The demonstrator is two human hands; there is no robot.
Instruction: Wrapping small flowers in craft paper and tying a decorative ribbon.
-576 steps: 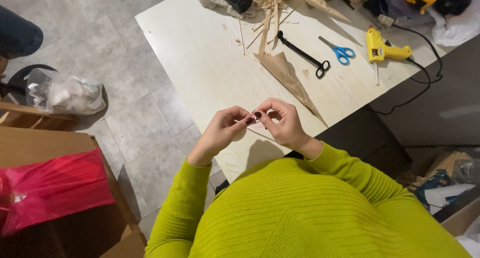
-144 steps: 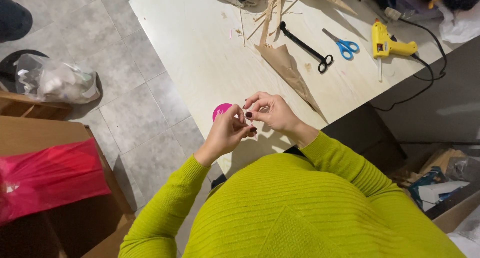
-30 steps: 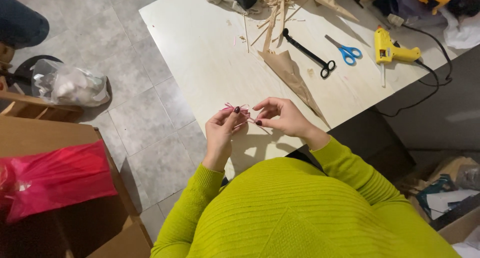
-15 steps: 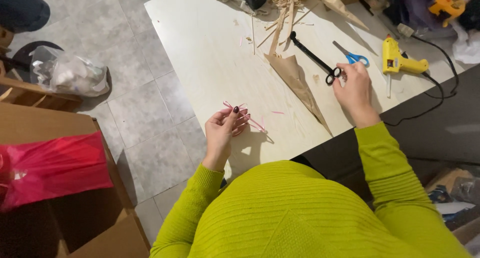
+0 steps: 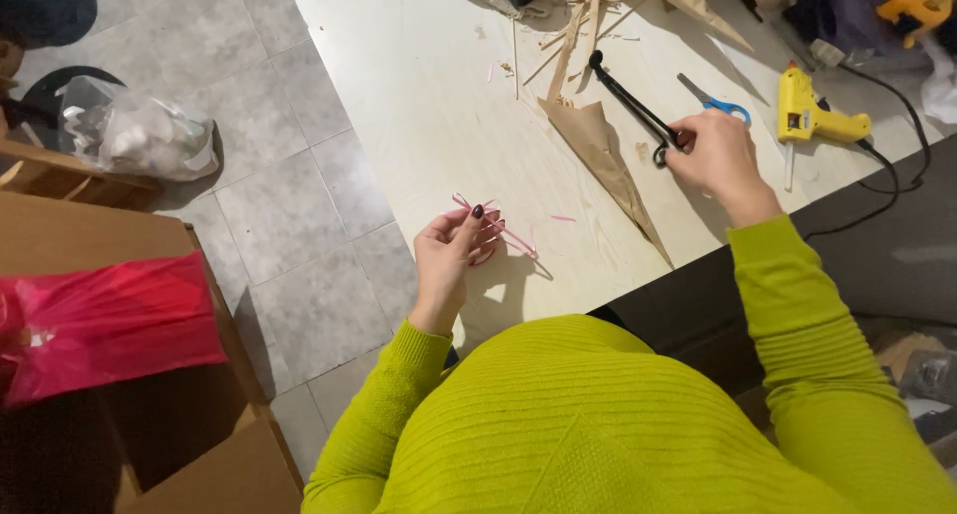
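Since the view 1 second before, the right hand [image 5: 720, 155] had left the left hand [image 5: 454, 255] and gone out across the pale table [image 5: 429, 105] to the black scissors [image 5: 630, 103]. Its fingers were curled shut around the looped handles at the near end of those scissors, whose long black blades pointed away toward the far edge of the table. The left hand stayed near the front edge, raised, with thumb and fingertips pinched on a small pink ribbon bow [image 5: 485, 225]; 2 thin ribbon tails trailed from the pinch down and to the right over the tabletop. A short pink ribbon scrap [image 5: 563, 218] lay on the table just beside those tails.

Between the 2 hands lay a brown paper cone [image 5: 598, 155], its point toward the front edge and its wide end close to the scissor blades. Blue-handled scissors [image 5: 716, 97] lay just beyond the right hand, partly hidden by it. A yellow glue gun [image 5: 812, 115] rested farther right, its black cord running off the table edge. Thin wooden sticks [image 5: 568, 45] were scattered near the far end of the table.

On the tiled floor to the left sat a clear plastic bag [image 5: 135, 135], and a red plastic bag [image 5: 100, 325] lay on a cardboard box [image 5: 199, 444].
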